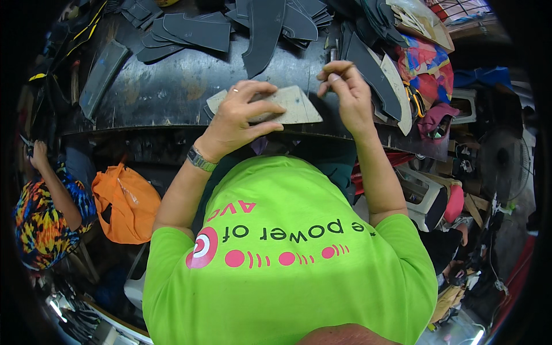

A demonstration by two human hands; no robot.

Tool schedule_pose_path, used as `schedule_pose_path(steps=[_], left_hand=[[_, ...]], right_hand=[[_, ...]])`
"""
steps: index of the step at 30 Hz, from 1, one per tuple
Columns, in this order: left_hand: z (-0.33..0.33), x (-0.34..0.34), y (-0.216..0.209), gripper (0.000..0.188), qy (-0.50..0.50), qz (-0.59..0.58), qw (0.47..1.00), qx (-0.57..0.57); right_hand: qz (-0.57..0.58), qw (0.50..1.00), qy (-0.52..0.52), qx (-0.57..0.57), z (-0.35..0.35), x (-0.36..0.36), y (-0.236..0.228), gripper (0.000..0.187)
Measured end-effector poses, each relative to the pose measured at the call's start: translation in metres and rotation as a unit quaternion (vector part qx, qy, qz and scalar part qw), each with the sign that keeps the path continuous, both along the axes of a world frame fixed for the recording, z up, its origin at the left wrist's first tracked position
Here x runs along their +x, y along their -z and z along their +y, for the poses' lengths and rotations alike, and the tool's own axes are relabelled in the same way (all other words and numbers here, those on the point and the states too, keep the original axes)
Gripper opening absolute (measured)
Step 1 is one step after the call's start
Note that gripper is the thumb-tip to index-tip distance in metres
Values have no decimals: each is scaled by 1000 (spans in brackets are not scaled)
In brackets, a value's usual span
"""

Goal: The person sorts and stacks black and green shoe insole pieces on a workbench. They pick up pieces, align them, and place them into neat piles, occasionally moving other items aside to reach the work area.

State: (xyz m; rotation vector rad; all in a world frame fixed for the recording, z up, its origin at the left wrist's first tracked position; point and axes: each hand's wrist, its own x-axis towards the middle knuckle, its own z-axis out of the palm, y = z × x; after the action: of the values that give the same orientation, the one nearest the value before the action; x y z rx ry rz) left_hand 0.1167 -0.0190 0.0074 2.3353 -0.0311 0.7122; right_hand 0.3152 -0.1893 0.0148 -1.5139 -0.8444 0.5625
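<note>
A pale grey-beige flat pattern piece (300, 107) with a slanted right end lies near the front edge of the dark table (190, 75). My left hand (244, 112), wearing a watch and a ring, holds it with thumb and fingers spaced across its face. Darker material shows at its left end, partly under my wrist. To the right, my right hand (348, 89) is raised over the table with thumb and fingers pinched together. Whatever is in that pinch is too small to make out. Just beyond those fingers stands a narrow metallic thing (333, 54); whether I hold it is unclear.
Dark cut pieces (195, 31) lie in stacks along the far side. More dark pieces (374, 75) and a pale curved strip (397, 95) are at right, beside yellow-handled scissors (415, 100). A dark bar-like piece (103, 77) rests at left. Another person (52, 213) sits lower left.
</note>
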Motion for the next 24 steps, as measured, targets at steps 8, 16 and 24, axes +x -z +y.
schedule_pose_path(steps=[8, 16, 24], left_hand=[[40, -42, -8, 39, -173, -179, 962, -111], [38, -109, 3, 39, -268, -166, 947, -62], [21, -100, -2, 39, -210, -91, 973, -29]], right_hand=[[-310, 923, -98, -206, 6, -31, -3, 43], [53, 971, -188, -139, 36, -23, -8, 26], [51, 997, -28, 44, 136, -9, -22, 27]])
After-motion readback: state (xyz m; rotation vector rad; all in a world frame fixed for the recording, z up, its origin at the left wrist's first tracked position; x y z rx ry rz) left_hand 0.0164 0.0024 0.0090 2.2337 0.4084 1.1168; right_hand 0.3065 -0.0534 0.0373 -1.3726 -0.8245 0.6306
